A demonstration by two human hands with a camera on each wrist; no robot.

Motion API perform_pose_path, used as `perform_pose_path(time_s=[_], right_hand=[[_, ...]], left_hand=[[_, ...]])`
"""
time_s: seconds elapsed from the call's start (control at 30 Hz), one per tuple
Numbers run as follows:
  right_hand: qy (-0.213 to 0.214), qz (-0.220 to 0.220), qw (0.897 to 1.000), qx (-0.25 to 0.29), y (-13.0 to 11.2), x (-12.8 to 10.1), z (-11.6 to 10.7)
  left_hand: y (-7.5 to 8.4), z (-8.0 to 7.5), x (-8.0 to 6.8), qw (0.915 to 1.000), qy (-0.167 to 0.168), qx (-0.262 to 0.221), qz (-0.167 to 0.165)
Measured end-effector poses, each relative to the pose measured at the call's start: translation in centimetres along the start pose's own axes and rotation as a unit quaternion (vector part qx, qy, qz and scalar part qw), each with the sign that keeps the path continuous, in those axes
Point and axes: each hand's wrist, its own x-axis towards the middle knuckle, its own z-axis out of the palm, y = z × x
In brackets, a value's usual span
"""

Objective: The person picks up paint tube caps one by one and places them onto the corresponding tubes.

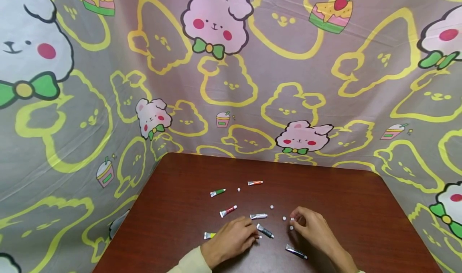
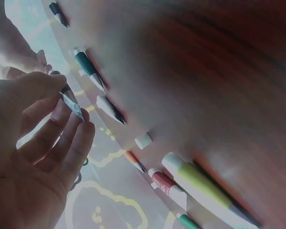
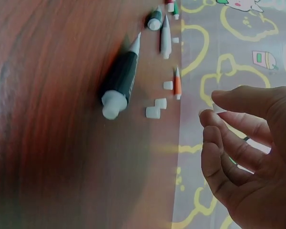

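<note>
My left hand (image 1: 232, 239) pinches a small paint tube (image 2: 70, 100) between thumb and fingers. In the left wrist view, the tube shows a dark body and a silver crimped end. My right hand (image 1: 317, 229) pinches a small white cap (image 3: 217, 109) between thumb and index finger, just above the table. Two loose white caps, one nearer (image 1: 291, 228) and one farther (image 1: 284, 218), lie by the right fingertips. Between the hands lie a black tube (image 1: 265, 231) and a white tube (image 1: 258, 216). Another black tube (image 1: 296, 251) is close to the right wrist.
On the dark wooden table (image 1: 173, 208) also lie a yellow tube (image 1: 209, 235) partly behind the left hand, a red tube (image 1: 228, 211), a green tube (image 1: 218, 192) and an orange tube (image 1: 255, 183). Two more white caps (image 1: 272, 207) are scattered farther back. Patterned cloth (image 1: 231, 116) surrounds the table.
</note>
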Motion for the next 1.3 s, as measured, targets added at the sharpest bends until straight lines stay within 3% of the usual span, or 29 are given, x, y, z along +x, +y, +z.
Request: perform_pose_path(time_s=[0.47,0.7,0.93,1.13,1.3], right_hand=[[0.055,-0.079,0.995,0.011,-0.6,-0.7,0.9],[0.057,-0.08,0.995,0.009,-1.3,-0.8,1.2],[0.045,-0.059,0.996,0.046,-2.1,-1.3,1.5],[0.063,-0.096,0.992,0.059,-2.4,-1.8,2.1],[0.05,-0.115,0.989,0.08,-2.5,-2.1,2.5]], left_hand=[[-0.2,-0.5,0.3,0.9996,0.028,-0.005,0.003],[-0.2,-0.7,0.4,0.9995,0.031,0.004,0.001],[-0.1,-0.7,0.5,0.9996,0.027,0.004,-0.002],[0.1,-0.8,0.6,0.9997,0.024,0.006,-0.001],[0.2,-0.8,0.6,0.9997,0.023,0.0,-0.003]])
